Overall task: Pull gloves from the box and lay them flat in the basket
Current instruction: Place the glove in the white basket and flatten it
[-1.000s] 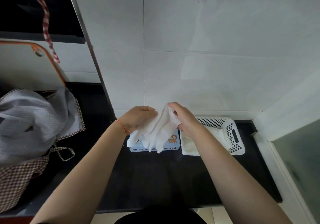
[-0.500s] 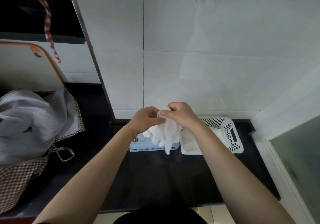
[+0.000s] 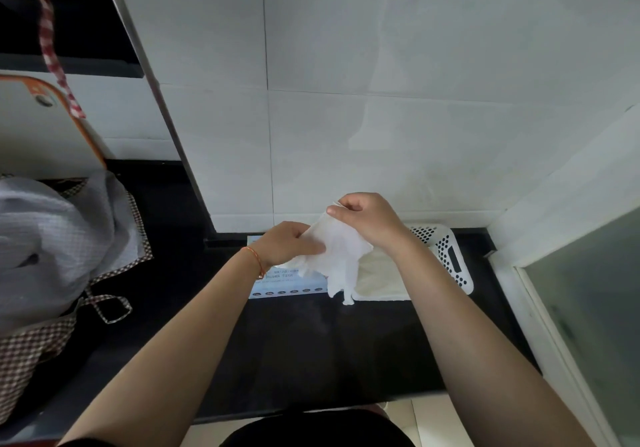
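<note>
Both hands pinch glove (image 3: 341, 256) above box (image 3: 287, 282): left hand (image 3: 289, 244) at side, right hand (image 3: 367, 219) at cuff; risk: limp glove lands crumpled, draping over basket (image 3: 450, 259) rim beside box

Just one view here, a wide-angle cam worn on the person's head, looking forward and steeply down. It faces a tiled wall (image 3: 381, 65) with the dark worktop (image 3: 311, 342) running along its foot. Both forearms come in from the bottom edge and meet around the middle of the shot, so it sits pretty close, roughly arm's reach. The wide lens bends straight lines near the edges. No second view to share anything with.
</note>
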`<state>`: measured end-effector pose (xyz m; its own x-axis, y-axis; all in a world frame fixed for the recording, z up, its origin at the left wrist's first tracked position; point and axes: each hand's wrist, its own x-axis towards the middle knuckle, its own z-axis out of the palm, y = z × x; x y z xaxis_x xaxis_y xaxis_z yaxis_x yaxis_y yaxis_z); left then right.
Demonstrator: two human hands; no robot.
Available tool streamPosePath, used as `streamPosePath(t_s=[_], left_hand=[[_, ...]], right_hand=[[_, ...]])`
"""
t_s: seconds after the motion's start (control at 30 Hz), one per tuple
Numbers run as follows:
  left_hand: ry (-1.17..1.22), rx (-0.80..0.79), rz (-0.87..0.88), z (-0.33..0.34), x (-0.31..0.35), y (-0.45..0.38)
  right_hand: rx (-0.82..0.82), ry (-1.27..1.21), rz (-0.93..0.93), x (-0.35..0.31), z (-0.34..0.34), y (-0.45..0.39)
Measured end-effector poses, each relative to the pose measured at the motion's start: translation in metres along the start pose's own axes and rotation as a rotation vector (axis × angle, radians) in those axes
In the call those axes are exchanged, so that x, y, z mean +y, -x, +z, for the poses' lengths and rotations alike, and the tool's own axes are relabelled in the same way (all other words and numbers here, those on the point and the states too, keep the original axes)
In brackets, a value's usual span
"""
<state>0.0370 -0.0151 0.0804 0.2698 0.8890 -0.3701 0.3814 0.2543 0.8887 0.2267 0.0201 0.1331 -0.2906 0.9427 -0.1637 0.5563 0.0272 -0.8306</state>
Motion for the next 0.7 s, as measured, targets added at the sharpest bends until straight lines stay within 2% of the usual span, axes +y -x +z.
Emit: streamPosePath(t_s=[0.1,0.23,0.37,0.47,0.57,0.7], left_hand=[[0.037,-0.06,-0.072,-0.002,-0.015,-0.01],[0.119,0.001,-0.14,0.004,-0.018,-0.017],[0.18,-0.035,-0.132,0.014,-0.011,-0.025],[0.201,-0.033,-0.157,0.019,-0.01,-0.033],[0.106,-0.022,-0.156,0.015,-0.006,-0.045],[-0.22,0.022,-0.119,0.027,0.006,-0.074]], right_hand=[[0.05,-0.037,0.083,0.015,-0.013,0.002],[0.018,-0.185,0.173,0.039,-0.031,0.006],[0.02,-0.319,0.19,0.05,-0.045,0.009],[-0.044,-0.458,0.192,0.057,-0.053,0.01],[-0.121,-0.489,0.276,0.071,-0.06,0.007],[-0.117,-0.437,0.405,0.107,-0.067,0.003]])
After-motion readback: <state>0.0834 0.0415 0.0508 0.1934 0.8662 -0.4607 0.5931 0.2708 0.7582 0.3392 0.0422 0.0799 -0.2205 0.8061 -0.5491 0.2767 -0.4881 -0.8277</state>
